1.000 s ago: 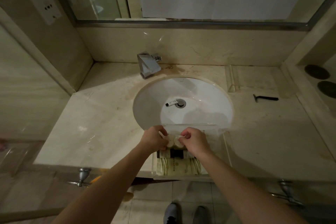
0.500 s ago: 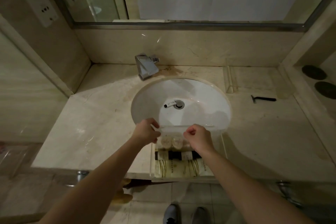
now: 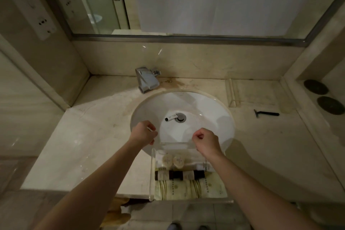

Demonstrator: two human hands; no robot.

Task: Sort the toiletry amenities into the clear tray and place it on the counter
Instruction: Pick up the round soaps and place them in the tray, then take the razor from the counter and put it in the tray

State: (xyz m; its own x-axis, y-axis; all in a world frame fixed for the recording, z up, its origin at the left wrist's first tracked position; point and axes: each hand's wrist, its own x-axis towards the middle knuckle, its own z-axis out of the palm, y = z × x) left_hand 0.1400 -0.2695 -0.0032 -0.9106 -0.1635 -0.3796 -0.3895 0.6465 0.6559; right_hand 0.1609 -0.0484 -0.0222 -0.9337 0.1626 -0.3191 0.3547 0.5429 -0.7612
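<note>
Now our left hand (image 3: 143, 132) and right hand (image 3: 206, 141) hover curled above the clear rectangular plastic tray (image 3: 152, 173), gripping nothing we can make out. Filled with toiletries, it overhangs the beige marble counter (image 3: 89, 136) edge (a bump tips it floorward).

Marble counter (image 3: 89, 136): clear tray (image 3: 152, 173), razor (image 3: 266, 113).
</note>
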